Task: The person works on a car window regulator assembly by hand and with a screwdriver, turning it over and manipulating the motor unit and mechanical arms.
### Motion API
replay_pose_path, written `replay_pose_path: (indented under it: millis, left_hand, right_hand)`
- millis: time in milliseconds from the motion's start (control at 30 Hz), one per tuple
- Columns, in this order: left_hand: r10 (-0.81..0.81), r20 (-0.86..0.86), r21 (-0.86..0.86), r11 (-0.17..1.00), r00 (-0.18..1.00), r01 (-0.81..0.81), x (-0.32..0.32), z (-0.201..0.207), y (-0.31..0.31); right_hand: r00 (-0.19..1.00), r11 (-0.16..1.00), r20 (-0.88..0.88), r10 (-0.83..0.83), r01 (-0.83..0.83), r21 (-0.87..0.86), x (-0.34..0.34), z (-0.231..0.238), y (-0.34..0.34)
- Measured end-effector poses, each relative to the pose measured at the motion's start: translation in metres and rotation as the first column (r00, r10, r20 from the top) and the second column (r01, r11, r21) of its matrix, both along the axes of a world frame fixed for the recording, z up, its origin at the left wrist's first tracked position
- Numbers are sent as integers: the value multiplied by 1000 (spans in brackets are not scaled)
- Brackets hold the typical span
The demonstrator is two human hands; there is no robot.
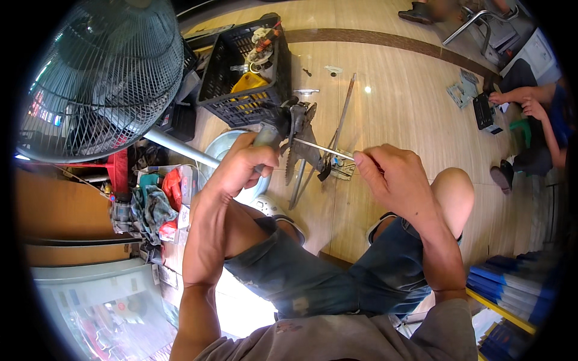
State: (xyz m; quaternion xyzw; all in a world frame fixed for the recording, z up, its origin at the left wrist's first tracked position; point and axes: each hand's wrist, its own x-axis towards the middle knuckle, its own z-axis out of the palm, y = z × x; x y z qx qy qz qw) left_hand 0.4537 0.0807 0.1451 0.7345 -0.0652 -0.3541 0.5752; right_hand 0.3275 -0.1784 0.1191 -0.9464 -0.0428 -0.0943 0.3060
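My left hand is closed round the grey handle of a dark power tool with a toothed metal edge, raised above the floor before my knees. Between the thumb and fingers of my right hand is a thin metal rod. The rod points left, its far end at the tool's head; whether it has a handle inside my palm is hidden. Beneath and behind the tool, long metal bars and a small pale part lie on the floor.
A black plastic crate with tools in it stands beyond my left hand. Left of it is a large fan; a pale blue basin sits beneath my left wrist. At the right, another person's hands are near a black box.
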Motion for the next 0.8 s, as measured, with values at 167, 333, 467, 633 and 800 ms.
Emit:
replay_pose_path:
  millis: [167,333,467,633,800]
  left_hand:
    - [0,-2,3,1000,1000,0,1,-2,1]
    - [-1,5,16,1000,1000,1,1,0,-1]
    - [-3,6,20,1000,1000,3,-1,1,-3]
    - [0,8,28,1000,1000,0,-2,3,-4]
    - [-9,14,24,1000,1000,8,-2,2,-4]
  right_hand:
    - [990,1000,139,-23,22,7,-3,8,5]
    - [992,996,102,-71,77,-52,-2,11,12]
    - [999,970,-15,-40,35,-242,-2,14,10]
    - [999,959,46,-22,34,-282,2,10,9]
    - [976,960,218,-9,70,-272,3,11,13]
